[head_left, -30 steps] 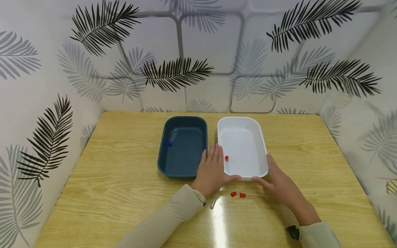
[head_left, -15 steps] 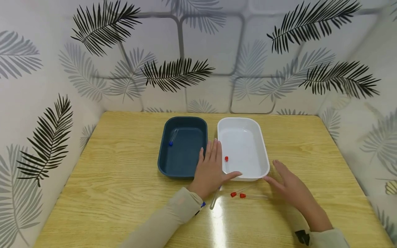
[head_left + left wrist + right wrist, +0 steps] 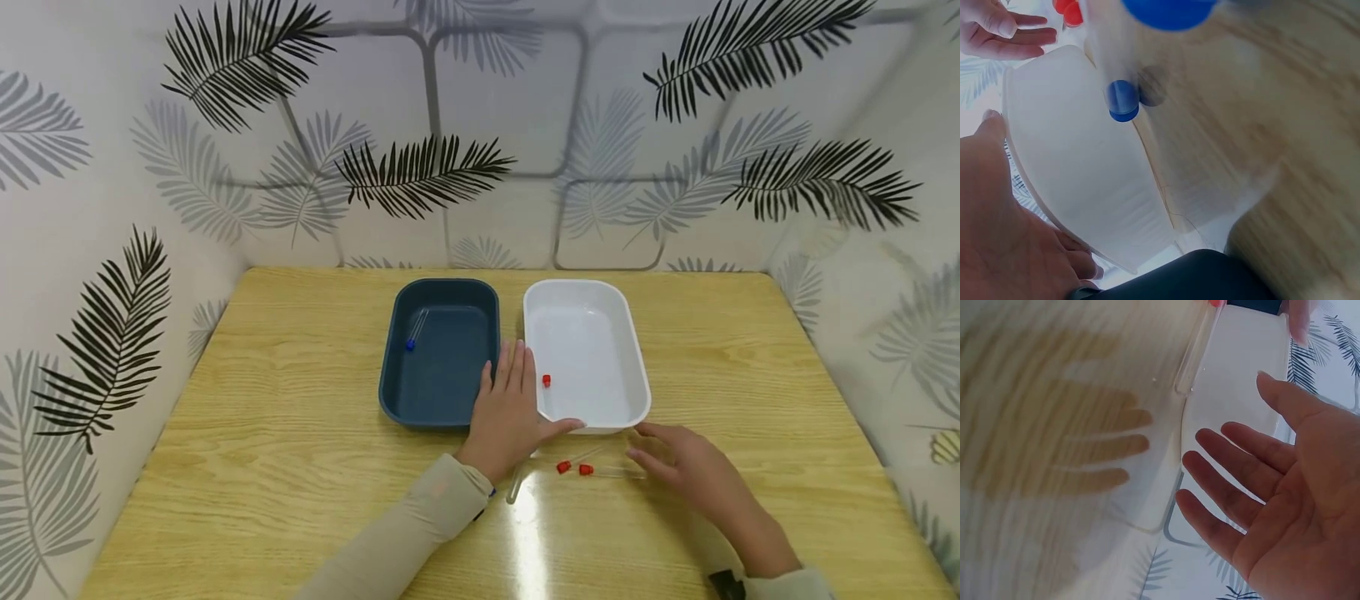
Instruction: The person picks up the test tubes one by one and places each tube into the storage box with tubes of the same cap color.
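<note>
My left hand (image 3: 506, 417) lies with straight fingers between the dark blue tray (image 3: 387, 367) and the white tray (image 3: 637, 350), thumb along the white tray's near rim. My right hand (image 3: 701, 479), fingers relaxed and spread, hovers by that tray's near right corner with nothing in its grasp; its palm (image 3: 1310, 506) shows in the right wrist view. Near its fingertips lie two clear tubes with red caps, one cap (image 3: 564, 467) beside the other cap (image 3: 586, 470). Blue-capped tubes lie under my left wrist, partly hidden; one blue cap (image 3: 1124, 103) shows in the left wrist view.
Inside the dark tray is a clear tube with a blue cap (image 3: 410, 344). A red-capped tube (image 3: 547, 381) lies in the white tray. Both trays stand on a wooden table (image 3: 300, 367) against a leaf-patterned backdrop (image 3: 510, 225).
My right hand has let go of the white tray's right side and come back toward the red-capped tubes. The left hand has stayed nearly in place.
</note>
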`<state>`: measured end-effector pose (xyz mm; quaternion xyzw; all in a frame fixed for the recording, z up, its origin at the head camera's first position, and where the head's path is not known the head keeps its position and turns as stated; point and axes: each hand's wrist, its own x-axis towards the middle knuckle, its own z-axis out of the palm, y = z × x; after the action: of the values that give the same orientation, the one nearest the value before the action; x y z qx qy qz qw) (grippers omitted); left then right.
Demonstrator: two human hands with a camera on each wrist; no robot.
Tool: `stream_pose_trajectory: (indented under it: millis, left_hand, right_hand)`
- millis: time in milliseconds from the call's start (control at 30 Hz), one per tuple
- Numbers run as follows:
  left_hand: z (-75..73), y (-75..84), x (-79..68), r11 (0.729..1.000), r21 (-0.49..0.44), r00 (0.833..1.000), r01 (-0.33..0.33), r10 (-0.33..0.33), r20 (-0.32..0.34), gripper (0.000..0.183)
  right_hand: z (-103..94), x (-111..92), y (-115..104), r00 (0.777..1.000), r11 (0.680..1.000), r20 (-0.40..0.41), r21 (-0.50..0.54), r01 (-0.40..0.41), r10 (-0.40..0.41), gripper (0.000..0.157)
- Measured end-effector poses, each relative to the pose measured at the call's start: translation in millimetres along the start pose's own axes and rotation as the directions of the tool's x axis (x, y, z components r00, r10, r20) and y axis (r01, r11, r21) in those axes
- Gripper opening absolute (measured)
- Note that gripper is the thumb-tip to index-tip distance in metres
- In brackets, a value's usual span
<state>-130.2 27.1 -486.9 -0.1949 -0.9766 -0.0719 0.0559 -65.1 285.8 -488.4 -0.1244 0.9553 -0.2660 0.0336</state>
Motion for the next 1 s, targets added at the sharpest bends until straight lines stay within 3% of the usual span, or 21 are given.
stream_pose_trajectory:
  millis: [233,633,1000]
  left_hand:
    - [-0.8,0.1,0.2,1.000,0.025,0.999,-0.017,0.018,-0.031,0.118]
    - [-1.5,1.4,0.2,1.000,0.006,0.999,-0.002,0.002,0.035,0.118]
    - [0.7,1.1,0.1,1.000,0.008,1.000,-0.013,0.013,0.011,0.118]
  right_hand:
    - [7.1,-2.0,-4.9,0.998,0.998,-0.007,0.012,0.065,-0.065,0.036]
    - [18.3,2.1,-8.7,0.975,0.976,0.045,-0.005,0.217,-0.217,0.025]
    - [23.2,6.5,-18.0,0.967,0.973,0.115,-0.006,0.229,-0.227,0.021]
